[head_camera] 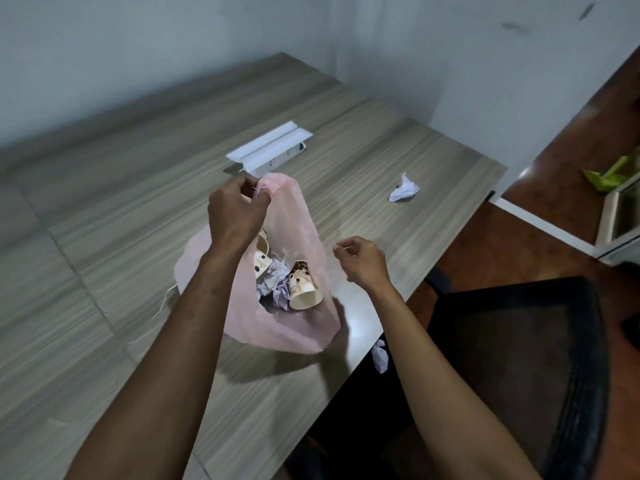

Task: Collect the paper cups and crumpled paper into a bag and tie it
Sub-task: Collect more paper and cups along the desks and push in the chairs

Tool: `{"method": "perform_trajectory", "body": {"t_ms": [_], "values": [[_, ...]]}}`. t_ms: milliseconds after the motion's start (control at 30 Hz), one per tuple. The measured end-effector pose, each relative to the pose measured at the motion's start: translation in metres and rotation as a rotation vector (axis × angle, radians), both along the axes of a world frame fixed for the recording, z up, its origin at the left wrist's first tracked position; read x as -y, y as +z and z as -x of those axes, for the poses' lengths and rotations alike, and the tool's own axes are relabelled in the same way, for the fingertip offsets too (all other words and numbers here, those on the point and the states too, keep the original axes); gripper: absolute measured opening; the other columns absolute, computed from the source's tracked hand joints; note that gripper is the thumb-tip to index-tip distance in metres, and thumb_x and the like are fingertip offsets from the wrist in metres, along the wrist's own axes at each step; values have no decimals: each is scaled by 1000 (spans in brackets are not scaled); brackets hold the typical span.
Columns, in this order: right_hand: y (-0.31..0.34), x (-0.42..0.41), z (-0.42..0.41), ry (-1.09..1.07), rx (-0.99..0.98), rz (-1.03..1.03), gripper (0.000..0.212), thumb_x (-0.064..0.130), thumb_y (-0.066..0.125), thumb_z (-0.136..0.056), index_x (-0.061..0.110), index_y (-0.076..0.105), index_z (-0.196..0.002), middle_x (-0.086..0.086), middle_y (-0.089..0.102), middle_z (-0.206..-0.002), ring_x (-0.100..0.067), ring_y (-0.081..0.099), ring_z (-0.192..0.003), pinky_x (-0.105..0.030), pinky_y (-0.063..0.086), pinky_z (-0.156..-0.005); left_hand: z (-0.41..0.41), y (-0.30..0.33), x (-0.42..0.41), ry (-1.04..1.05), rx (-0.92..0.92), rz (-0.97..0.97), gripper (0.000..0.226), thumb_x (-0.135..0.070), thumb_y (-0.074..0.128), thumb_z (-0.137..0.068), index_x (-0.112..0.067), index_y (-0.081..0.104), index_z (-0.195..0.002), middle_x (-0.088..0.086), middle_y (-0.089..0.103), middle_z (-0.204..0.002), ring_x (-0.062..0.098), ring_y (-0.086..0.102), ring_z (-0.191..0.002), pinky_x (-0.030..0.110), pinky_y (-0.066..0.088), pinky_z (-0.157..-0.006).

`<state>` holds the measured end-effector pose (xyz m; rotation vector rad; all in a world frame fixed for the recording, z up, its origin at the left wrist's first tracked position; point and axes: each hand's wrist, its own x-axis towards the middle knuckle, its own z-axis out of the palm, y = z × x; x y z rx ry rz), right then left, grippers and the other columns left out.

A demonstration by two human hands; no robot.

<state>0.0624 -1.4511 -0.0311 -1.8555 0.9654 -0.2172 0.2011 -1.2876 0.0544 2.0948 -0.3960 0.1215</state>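
While left hand [235, 213] pinches bag [298, 216] upright, right hand [363, 261] pinched, cup [304, 289] mouth toward viewer.

cups [304, 285] in bag [298, 327] | bag on table [104, 220] | paper [403, 188] right

Free room as I read it from the head view. The worktop [121, 209] lies bare to the left and far side of the pink bag [294, 327]. A white power strip cover [268, 147] stands just behind the bag (close to the left hand [235, 209]). Bare worktop leads right to a crumpled paper [403, 188]; a black chair [519, 358] crowds the right edge.
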Motion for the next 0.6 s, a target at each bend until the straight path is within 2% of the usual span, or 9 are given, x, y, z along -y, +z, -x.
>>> {"method": "perform_trajectory", "body": {"t_ms": [200, 267, 367, 500, 600], "values": [[-15, 66, 10, -60, -88, 20, 22, 36, 64, -83, 23, 69, -100, 3, 70, -99, -19, 65, -97, -43, 58, -82, -1, 3, 60, -33, -10, 24, 13, -27, 63, -84, -17, 69, -89, -6, 67, -84, 17, 64, -82, 31, 51, -79], [-21, 91, 7, -63, -107, 43, 20, 34, 63, -85, 24, 67, -101, 1, 69, -101, -20, 63, -101, -36, 55, -86, -5, 3, 80, -20, -18, 39, 12, -28, 63, -84, -18, 69, -88, -6, 68, -84, 17, 65, -82, 33, 53, -80], [-28, 130, -3, -62, -130, 81, 26, 29, 61, -90, 19, 63, -113, 1, 62, -98, -17, 60, -99, -25, 46, -81, -15, 4, 109, -1, -13, 52, 10, -26, 62, -86, -18, 69, -88, -7, 67, -84, 15, 64, -82, 27, 49, -79], [-43, 175, -28, -126, -109, 73, 29, 24, 60, -91, 18, 60, -119, -3, 60, -106, -17, 60, -98, -29, 51, -85, -37, 1, 142, 15, -6, 84, 12, -26, 62, -86, -17, 69, -89, -5, 69, -86, 12, 63, -79, 24, 48, -76], [-65, 205, -47, -117, -145, 118, 34, 26, 61, -89, 23, 58, -123, -9, 62, -115, -26, 60, -108, -31, 50, -87, -53, -2, 163, 32, 6, 98, 11, -26, 62, -84, -20, 69, -89, -6, 68, -85, 10, 62, -77, 24, 49, -77]]}}
